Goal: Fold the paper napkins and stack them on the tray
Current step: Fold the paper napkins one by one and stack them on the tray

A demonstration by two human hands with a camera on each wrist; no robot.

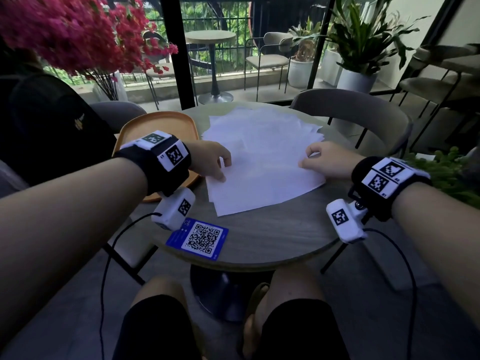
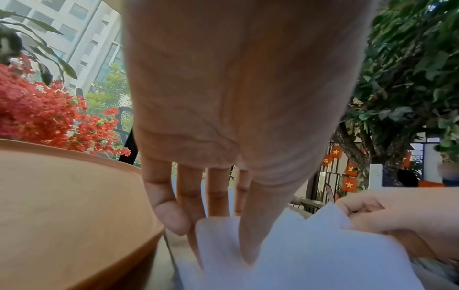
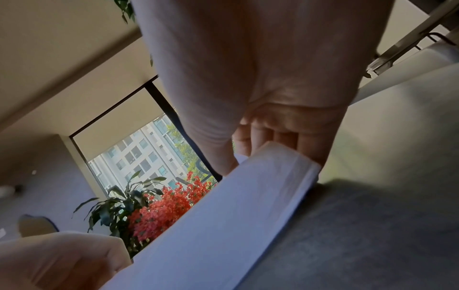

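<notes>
A loose pile of white paper napkins (image 1: 262, 157) lies unfolded on the round table (image 1: 259, 237), directly ahead of the person, its nearer edge running slantwise from low on the left to higher on the right. The left hand (image 1: 211, 159) meets the pile at its left edge and the right hand (image 1: 328, 159) at its right edge, so the top sheet spans the gap between them and its long axis runs from hand to hand. In the left wrist view the left thumb and fingers (image 2: 171, 217) close on a lifted corner of the napkin (image 2: 298, 255); in the right wrist view the right hand (image 3: 273, 125) pinches the raised right edge of the sheet (image 3: 223, 212), with its fingers curled behind the sheet. Both hands therefore grasp the same top napkin, at opposite sides. The orange tray (image 1: 158, 128) sits on the left of the table, touching or just beside the pile, and carries no folded napkin that can be seen; the left hand is the nearer to it, so delivery would probably fall to that side. The fold appears to be only beginning. A blue card (image 1: 198, 239) with a printed QR code lies near the table's front edge; its small lettering is too fine to read. Square black-and-white markers cover the wrist bands (image 1: 166, 152). The left wrist view shows red flags (image 2: 349, 184) bearing yellow stars outside.
</notes>
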